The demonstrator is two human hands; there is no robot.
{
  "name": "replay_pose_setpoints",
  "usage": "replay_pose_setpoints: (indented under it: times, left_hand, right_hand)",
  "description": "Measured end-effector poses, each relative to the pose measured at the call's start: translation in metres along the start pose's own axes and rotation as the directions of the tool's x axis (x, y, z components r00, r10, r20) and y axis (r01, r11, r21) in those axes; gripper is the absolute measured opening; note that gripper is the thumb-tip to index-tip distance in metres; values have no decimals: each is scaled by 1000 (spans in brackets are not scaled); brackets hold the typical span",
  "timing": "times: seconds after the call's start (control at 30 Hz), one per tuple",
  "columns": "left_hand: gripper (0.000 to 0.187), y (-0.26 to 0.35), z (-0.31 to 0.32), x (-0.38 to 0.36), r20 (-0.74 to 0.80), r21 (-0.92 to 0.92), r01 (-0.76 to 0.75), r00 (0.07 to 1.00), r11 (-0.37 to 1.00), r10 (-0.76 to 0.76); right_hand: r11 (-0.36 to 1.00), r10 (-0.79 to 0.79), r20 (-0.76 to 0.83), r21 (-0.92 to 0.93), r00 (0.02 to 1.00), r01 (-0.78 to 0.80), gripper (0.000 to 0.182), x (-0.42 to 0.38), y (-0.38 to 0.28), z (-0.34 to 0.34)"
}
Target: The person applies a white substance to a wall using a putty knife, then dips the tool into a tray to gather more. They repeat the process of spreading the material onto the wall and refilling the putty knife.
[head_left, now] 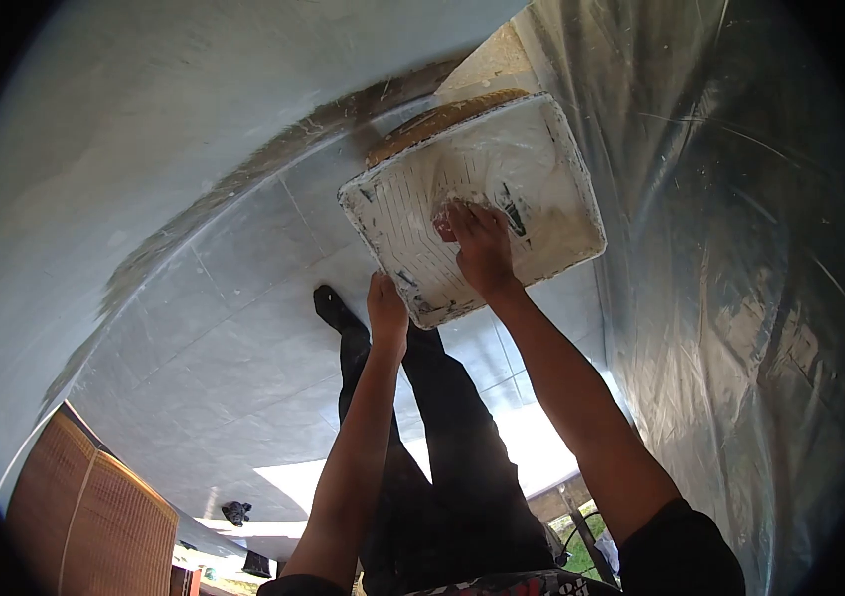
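A paint tray [397,214], its ribbed slope and rim smeared with white paint, is tilted in front of me. My left hand [385,303] is closed on the tray's near left edge. Over the middle of the tray, my right hand [479,238] is closed around a small reddish thing [444,223], which is pressed to or just above the painted surface. Its kind is mostly hidden by my fingers. White paint [551,204] coats the deeper right end, and a dark bare patch [514,209] shows beside my right hand.
Clear plastic sheeting [700,248] hangs along the right side. On the left curves a pale grey wall [164,109]. A brown rounded object [432,124] is partly hidden behind the tray. Below are grey floor tiles [233,328], my shoe [328,303] and a small dark item [235,513].
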State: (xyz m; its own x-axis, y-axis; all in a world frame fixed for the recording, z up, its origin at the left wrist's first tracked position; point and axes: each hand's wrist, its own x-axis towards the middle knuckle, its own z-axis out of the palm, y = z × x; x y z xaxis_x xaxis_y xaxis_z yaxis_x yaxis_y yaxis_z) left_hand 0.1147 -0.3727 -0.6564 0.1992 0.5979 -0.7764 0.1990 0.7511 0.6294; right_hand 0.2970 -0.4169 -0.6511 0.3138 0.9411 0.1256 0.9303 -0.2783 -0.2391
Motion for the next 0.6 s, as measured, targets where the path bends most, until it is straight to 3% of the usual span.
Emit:
replay_pose_setpoints:
  times: [0.1,0.23,0.3,0.4,0.6]
  left_hand:
    - [32,-1,0,4,36,24,33,999,999,-34]
    - [32,4,2,1,20,-33,53,998,998,-52]
    - [32,4,1,1,11,-37,68,998,997,-68]
    - [31,1,-2,0,20,114,11,1000,993,-14]
    - [31,2,1,1,-9,114,20,1000,993,-19]
  right_hand:
    - [991,4,57,135,998,-12,53,-19,-4,-18]
    - [992,-32,44,126,999,26,55,-9,5,-38]
    - [991,-13,-34,136,999,18,59,-4,7,-47]
    - [991,6,-56,131,998,1,62,2,13,-50]
    - [994,-18,16,104,1000,16,59,26,12,-18]
